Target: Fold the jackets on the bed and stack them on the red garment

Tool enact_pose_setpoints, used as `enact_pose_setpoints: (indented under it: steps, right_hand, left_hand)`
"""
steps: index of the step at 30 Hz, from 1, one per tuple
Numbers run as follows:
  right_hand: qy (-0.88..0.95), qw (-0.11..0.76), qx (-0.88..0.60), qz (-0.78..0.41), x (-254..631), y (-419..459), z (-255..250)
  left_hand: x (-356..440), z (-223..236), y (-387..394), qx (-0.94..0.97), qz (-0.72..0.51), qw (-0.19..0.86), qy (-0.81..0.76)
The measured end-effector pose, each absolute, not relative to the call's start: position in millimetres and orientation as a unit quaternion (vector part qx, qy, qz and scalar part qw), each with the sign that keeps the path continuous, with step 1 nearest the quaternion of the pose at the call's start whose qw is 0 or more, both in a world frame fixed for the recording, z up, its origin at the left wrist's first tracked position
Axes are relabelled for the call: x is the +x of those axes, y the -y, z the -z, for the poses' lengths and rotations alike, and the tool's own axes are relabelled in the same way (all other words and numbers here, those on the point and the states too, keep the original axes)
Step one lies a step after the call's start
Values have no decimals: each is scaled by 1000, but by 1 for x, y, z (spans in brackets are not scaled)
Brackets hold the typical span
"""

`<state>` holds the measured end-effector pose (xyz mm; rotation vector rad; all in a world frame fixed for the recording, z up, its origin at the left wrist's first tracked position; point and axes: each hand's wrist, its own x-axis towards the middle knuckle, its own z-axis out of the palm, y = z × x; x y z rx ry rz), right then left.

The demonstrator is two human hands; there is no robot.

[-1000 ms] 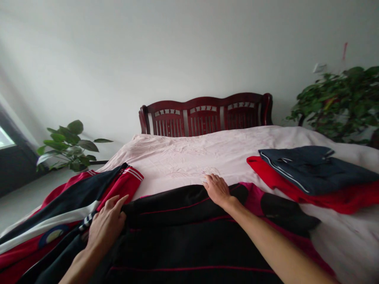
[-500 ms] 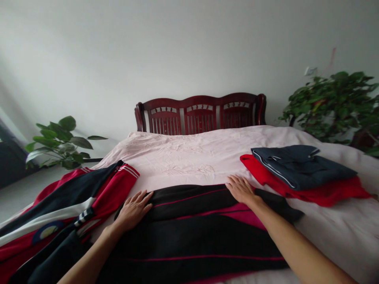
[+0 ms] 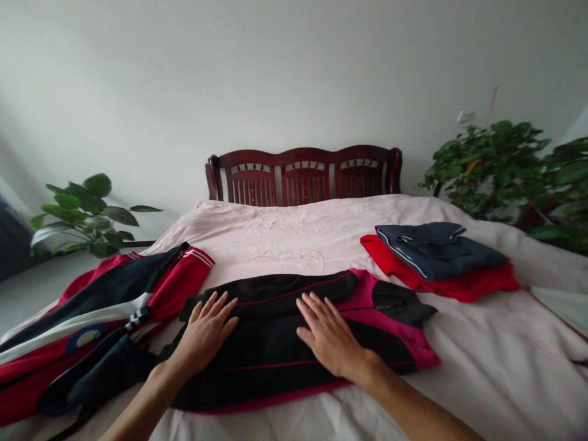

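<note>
Black garment (image 3: 269, 343), matte, magenta-trimmed, laid flat

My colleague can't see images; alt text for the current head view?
A left hand and right hand rest palm down on a black and magenta garment on a bed, between a striped garment and folded clothes.

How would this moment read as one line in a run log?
left hand: open, on black garment; right hand: open, on black garment; left side: red-navy jacket; right side: folded navy garment atop red garment; beneath: sheet
</note>
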<state>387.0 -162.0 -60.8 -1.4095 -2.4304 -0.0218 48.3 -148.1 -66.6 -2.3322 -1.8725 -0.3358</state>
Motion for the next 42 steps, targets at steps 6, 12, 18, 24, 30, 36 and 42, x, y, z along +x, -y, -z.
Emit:
enact_pose_setpoints:
  steps: [6,12,18,24,30,36,42]
  right_hand:
    - [835,117,-538,16,423,178,90]
    - [750,77,-652,82,491,171,96]
    - [708,118,-689,102,500,174,99]
    - [720,176,-663,104,507,168,106]
    - [726,224,-643,99,515,162,114]
    - [723,234,-643,96,514,162,114]
    - [727,233,-638,101,515,166,118]
  left_hand:
    - [46,82,165,-773,73,66,627]
    - [45,85,162,-763,101,72,634]
    - [45,85,163,-761,130,60,632]
    - [52,78,167,-751,127,63,645]
    - [55,75,169,-743,128,75,653]
    - [57,74,171,-740,134,80,654]
    - [56,77,170,-739,131,68,657]
